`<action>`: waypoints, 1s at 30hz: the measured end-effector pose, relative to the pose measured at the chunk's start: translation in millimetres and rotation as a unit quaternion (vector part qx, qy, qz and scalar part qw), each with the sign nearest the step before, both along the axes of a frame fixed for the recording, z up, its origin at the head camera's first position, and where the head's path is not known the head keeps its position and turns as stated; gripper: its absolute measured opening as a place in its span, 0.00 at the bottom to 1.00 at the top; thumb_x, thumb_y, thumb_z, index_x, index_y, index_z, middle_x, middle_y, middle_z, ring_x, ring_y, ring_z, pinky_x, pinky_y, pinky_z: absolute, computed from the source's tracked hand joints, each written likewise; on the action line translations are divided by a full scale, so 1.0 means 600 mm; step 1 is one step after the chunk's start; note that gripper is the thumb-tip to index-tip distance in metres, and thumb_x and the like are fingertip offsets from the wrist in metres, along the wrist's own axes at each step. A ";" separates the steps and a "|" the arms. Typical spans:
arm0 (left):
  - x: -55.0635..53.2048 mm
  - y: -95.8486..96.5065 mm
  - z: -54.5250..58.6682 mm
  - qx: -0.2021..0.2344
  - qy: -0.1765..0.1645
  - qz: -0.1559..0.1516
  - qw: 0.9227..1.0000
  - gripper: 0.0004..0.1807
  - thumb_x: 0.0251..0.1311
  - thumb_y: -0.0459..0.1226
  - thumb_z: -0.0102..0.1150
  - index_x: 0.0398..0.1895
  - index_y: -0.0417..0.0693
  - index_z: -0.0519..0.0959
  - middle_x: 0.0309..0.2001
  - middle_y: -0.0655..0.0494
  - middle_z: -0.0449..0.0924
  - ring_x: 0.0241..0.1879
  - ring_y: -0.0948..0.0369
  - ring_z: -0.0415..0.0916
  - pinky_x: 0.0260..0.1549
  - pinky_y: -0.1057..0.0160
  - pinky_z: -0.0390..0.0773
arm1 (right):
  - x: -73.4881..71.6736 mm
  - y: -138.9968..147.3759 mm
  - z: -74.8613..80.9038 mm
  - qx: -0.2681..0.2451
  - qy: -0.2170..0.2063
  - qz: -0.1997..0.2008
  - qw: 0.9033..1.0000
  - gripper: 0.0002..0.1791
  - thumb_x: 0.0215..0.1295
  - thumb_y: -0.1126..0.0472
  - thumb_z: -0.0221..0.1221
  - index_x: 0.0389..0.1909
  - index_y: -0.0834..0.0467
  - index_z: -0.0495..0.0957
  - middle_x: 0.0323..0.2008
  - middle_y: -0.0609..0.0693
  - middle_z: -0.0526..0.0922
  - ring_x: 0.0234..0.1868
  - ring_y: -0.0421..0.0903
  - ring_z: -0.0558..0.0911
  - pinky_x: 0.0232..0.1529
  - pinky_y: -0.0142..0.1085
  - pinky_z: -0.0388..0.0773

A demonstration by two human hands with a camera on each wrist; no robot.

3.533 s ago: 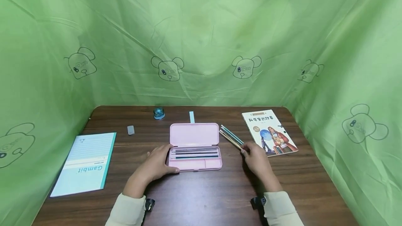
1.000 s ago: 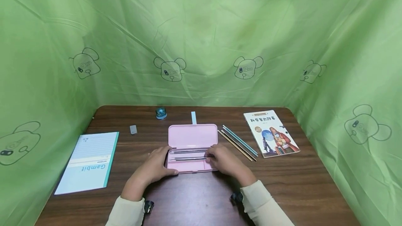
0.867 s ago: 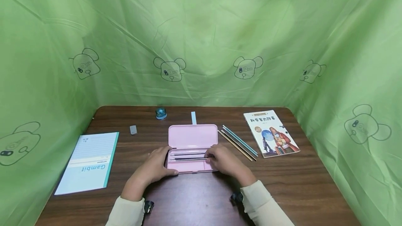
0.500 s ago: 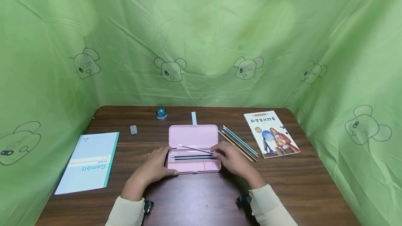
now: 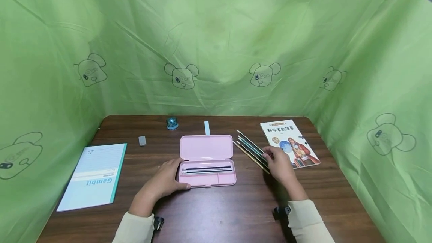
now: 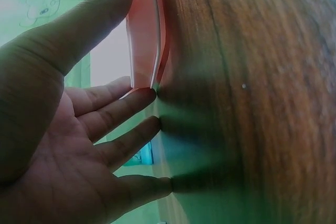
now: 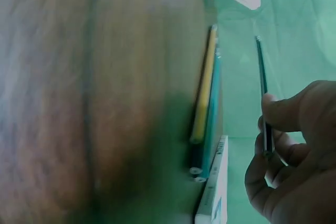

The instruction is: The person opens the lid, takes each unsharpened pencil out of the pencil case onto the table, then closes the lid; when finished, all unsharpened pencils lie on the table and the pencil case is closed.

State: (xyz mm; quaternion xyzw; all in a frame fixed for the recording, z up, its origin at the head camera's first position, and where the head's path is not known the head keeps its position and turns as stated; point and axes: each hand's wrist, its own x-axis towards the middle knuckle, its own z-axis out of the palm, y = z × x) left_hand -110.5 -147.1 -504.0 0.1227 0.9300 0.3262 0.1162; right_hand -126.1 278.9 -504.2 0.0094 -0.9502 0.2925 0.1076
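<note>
The pink pencil case (image 5: 206, 147) lies open on the table, several dark pencils (image 5: 207, 169) in its long compartment. My left hand (image 5: 165, 177) holds its left end, thumb at the front edge and fingertips at the back corner; the ring and little fingers rest on the table in the left wrist view. My right hand (image 5: 281, 164) pinches a dark pencil (image 7: 263, 72) between thumb and fingers. That pencil is raised off the table, over the teal pencils (image 7: 213, 114) and gold pencils (image 7: 206, 90) that lie right of the case.
A white picture-cover book (image 5: 289, 141) lies at the back right, just beyond my right hand. A lined notebook (image 5: 92, 177) is at the left, with a grey eraser (image 5: 142, 141) near it. A blue sharpener (image 5: 172, 123) and a light blue strip (image 5: 207, 128) stand behind the case.
My right hand has picked a dark pencil out of the case and carried it right, over the pencils on the table. Fewer pencils lie in the case. The left hand has stayed at the case.
</note>
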 end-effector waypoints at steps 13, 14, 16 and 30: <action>0.001 -0.002 -0.004 0.003 0.003 -0.001 1.000 0.52 0.53 0.48 0.90 0.79 0.43 0.73 0.75 0.41 0.79 0.78 0.37 0.72 0.77 0.20 0.61 | -0.013 -0.001 -0.031 0.065 -0.029 0.010 0.997 0.07 0.76 0.68 0.68 0.50 0.63 0.88 0.40 0.58 0.90 0.43 0.57 0.87 0.50 0.58 0.85; 0.001 -0.002 -0.004 0.003 0.003 -0.001 1.000 0.52 0.53 0.48 0.90 0.79 0.43 0.74 0.75 0.41 0.79 0.77 0.37 0.72 0.77 0.20 0.61 | -0.013 -0.002 -0.030 0.066 -0.031 0.010 0.997 0.07 0.76 0.68 0.67 0.50 0.63 0.88 0.40 0.58 0.90 0.43 0.57 0.87 0.49 0.58 0.85; 0.001 -0.002 -0.004 0.005 0.003 -0.001 1.000 0.52 0.53 0.48 0.90 0.79 0.43 0.74 0.75 0.41 0.80 0.77 0.38 0.73 0.77 0.20 0.62 | -0.014 -0.003 -0.028 0.067 -0.038 0.010 0.997 0.07 0.76 0.68 0.67 0.51 0.63 0.88 0.40 0.58 0.90 0.43 0.56 0.87 0.49 0.58 0.85; 0.001 -0.002 -0.003 0.004 0.000 0.000 1.000 0.53 0.53 0.48 0.90 0.79 0.42 0.73 0.76 0.40 0.78 0.78 0.37 0.72 0.77 0.18 0.59 | -0.020 -0.002 -0.031 0.068 -0.067 0.001 0.995 0.09 0.78 0.65 0.68 0.54 0.62 0.88 0.42 0.57 0.91 0.44 0.56 0.88 0.51 0.58 0.86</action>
